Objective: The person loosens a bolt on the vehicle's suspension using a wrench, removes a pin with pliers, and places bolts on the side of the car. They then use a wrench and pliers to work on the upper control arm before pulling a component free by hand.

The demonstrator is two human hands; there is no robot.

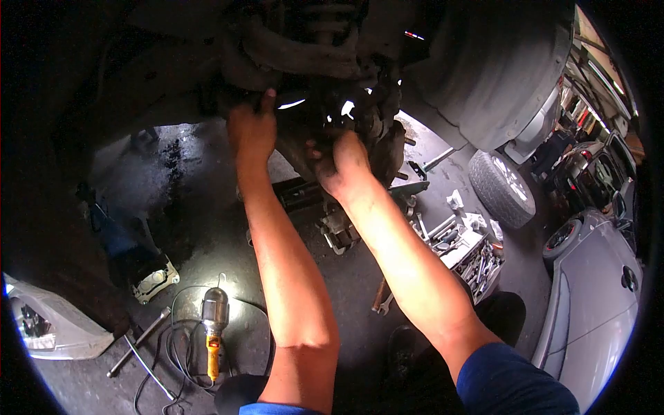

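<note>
Both my arms reach up into a dark wheel well. My left hand (252, 135) is at the suspension, below a curved control arm (304, 55); its thumb points up and its other fingers are curled into shadow. Close by on the right, my right hand (342, 162) has its fingers bent in beside the wheel hub (394, 152), whose studs stick out. What either hand grips is too dark to make out. A coil spring (324, 24) shows above the control arm. Below the hands is a metal part like a brake caliper (337, 232).
A caged work lamp (215, 311) glows on the floor, its cable looped near a cross-shaped lug wrench (142, 339). To the right are a tool tray (484, 270), a removed wheel (505, 187) and a silver car (595, 304). A headlight (38, 325) is at the left.
</note>
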